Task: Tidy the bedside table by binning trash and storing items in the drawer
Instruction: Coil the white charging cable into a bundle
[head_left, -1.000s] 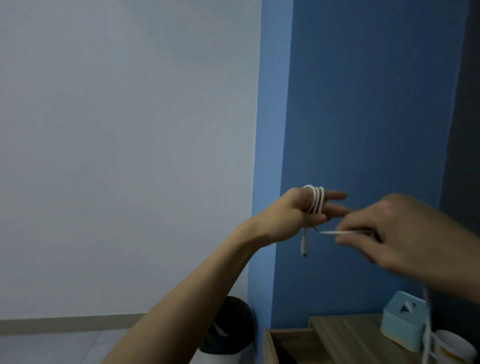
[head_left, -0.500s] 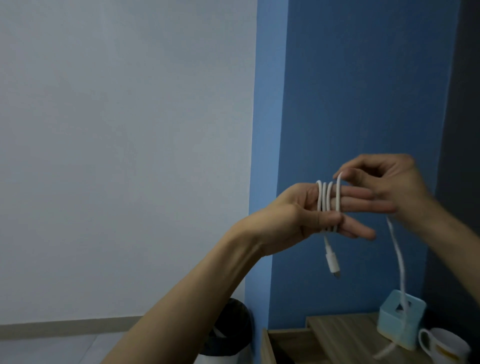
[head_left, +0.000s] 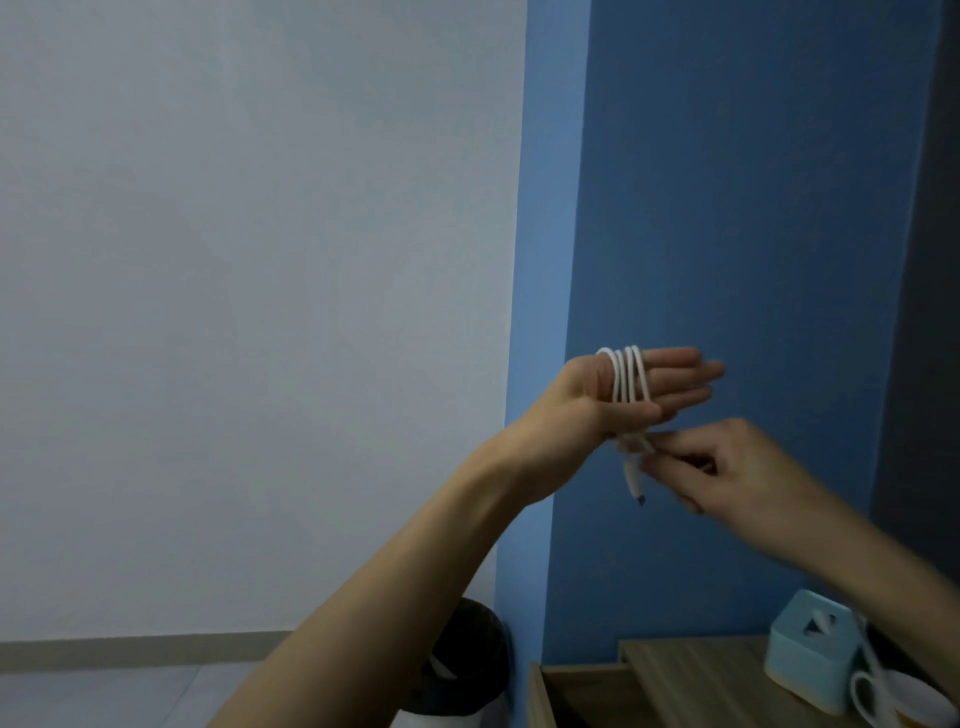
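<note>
Head view: cable (head_left: 629, 374) coils upright round left hand (head_left: 592, 415), plug (head_left: 635, 486) downward.

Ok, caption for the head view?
Cable wound round fingers of the left hand, thumb pinning it; right hand pinches the free length below.
</note>
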